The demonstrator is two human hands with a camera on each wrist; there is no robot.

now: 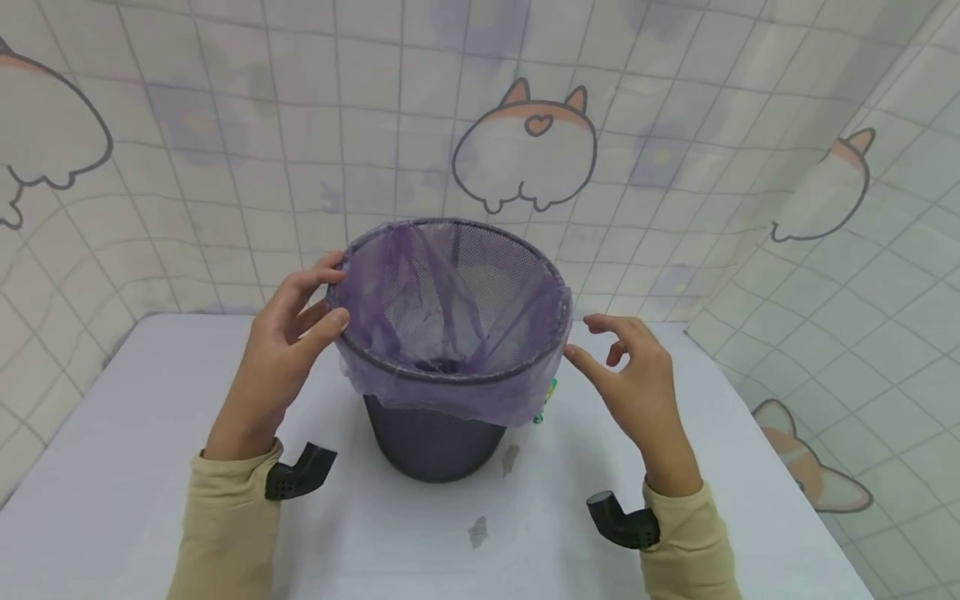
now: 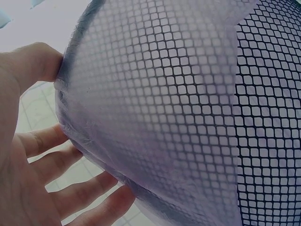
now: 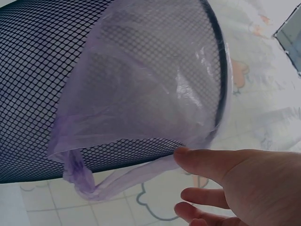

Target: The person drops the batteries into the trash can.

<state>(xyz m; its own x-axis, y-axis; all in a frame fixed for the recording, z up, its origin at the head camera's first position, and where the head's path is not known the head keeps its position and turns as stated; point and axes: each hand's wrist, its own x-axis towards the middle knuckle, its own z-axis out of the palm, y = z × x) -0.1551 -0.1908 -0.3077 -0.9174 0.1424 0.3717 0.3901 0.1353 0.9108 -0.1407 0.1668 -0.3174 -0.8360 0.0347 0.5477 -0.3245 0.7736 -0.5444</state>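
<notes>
A dark mesh wastebasket (image 1: 435, 450) stands on the white table. A thin purple bin liner (image 1: 465, 396) lines its inside and folds down over the rim, unevenly along its lower edge. On the left side my left hand (image 1: 281, 358) touches the lined rim, its thumb and spread fingers reaching the edge; some fingertips are hidden behind it in the left wrist view. My right hand (image 1: 633, 375) is at the right side of the rim, thumb tip at the liner's edge and other fingers loosely bent, apart from it. A bunched purple strip (image 3: 84, 179) of the liner hangs there.
A small green and yellow item (image 1: 547, 400) lies partly hidden behind the basket's right side. Two grey patches (image 1: 477, 532) mark the white tabletop (image 1: 360, 550) in front. Behind and to the right hangs a checked curtain (image 1: 315, 125) with cartoon dogs.
</notes>
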